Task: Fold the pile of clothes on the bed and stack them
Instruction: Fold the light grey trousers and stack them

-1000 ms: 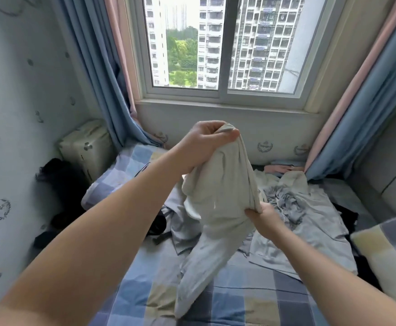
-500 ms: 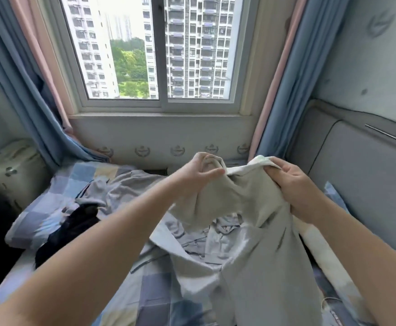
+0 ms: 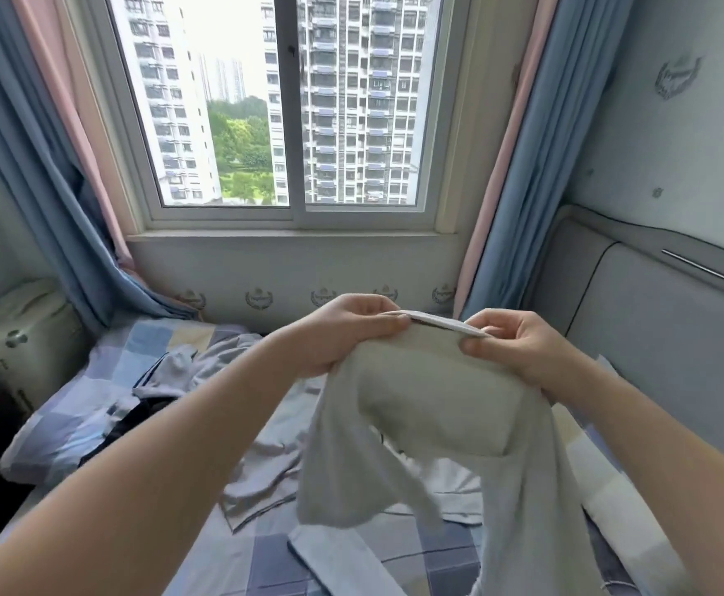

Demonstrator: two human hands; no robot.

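Note:
I hold a pale beige garment (image 3: 442,406) up in the air over the bed. My left hand (image 3: 343,333) pinches its top edge at the left end, and my right hand (image 3: 519,346) pinches the same edge at the right end. The edge is stretched flat between them and the cloth hangs down in two loose parts. Under it, grey and light blue clothes (image 3: 265,462) lie crumpled on the checked bed sheet (image 3: 257,557). A dark garment (image 3: 136,419) lies further left among them.
A checked pillow (image 3: 59,428) lies at the left of the bed, a cream suitcase (image 3: 16,337) beyond it. The window wall and blue curtains (image 3: 519,200) close the far side. A grey padded headboard (image 3: 652,350) runs along the right.
My right hand has come up from the garment's lower part to its top edge. Both hands now hold that edge taut and level. My view has swung to the right.

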